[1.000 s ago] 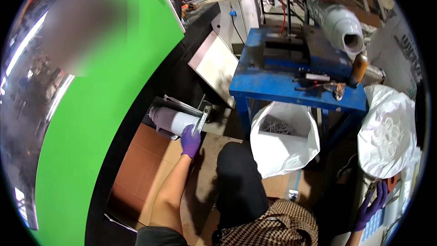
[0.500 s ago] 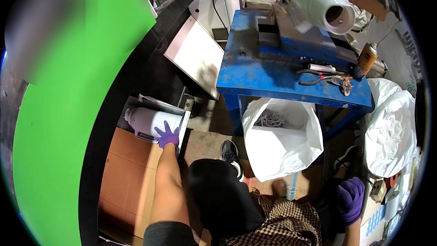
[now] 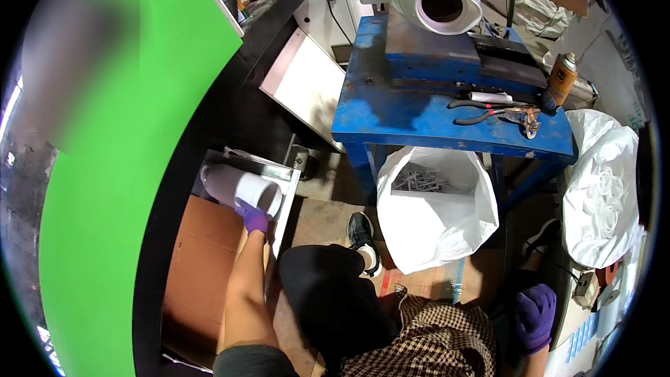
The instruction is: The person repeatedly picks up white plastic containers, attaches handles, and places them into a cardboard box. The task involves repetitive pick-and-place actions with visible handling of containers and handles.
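I have my left hand (image 3: 252,218) reaching forward, its bare forearm (image 3: 246,286) trailing behind, fingers angled ahead and leftward; from over here I can't judge their grip. My right hand (image 3: 536,315), well apart to its right and nearer my body, curls loosely, knuckles up, wrist just behind.

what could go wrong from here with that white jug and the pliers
The white jug lies with its open end close to the metal edge, so it might get scuffed. The left hand touches it near that end, so it could tip if lifted. The pliers lie near the front edge of the blue bench and might fall if bumped.
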A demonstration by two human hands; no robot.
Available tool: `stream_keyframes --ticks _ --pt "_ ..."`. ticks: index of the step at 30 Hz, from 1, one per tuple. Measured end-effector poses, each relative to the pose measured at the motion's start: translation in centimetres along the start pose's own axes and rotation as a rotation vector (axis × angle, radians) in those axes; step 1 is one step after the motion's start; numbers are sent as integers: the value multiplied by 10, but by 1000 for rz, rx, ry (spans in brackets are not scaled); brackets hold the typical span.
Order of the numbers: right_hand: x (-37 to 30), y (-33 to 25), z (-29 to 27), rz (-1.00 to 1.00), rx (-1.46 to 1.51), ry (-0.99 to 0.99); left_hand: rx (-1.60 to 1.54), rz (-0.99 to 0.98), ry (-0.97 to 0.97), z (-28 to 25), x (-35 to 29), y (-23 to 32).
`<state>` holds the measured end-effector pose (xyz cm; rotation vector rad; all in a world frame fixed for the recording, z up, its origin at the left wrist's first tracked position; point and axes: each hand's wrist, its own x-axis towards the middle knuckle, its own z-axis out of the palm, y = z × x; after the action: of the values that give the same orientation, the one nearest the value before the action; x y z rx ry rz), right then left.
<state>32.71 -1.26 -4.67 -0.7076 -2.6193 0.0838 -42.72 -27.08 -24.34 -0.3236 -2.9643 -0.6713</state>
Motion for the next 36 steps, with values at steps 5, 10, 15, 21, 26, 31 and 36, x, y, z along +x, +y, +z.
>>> stream_keyframes --ticks 5,10,15,21,26,31,36 --pt "-5 -8 4 -5 90 26 -1356 -255 -166 -87 -39 46" --pt "25 -36 -2 -103 232 92 -1463 -32 -296 -201 -172 142" --pt "48 -72 -16 -111 400 199 -1563 65 -272 -254 -285 197" --pt "69 -126 -20 462 1377 -119 -1048 489 -149 -220 -458 236" --pt "13 -37 48 648 1515 378 -838 949 -711 -204 -456 222" --pt "-63 20 28 844 1932 260 -1670 396 -810 -174 -383 292" --pt "-68 13 -2 609 1127 115 -1672 428 -1466 -164 -356 350"
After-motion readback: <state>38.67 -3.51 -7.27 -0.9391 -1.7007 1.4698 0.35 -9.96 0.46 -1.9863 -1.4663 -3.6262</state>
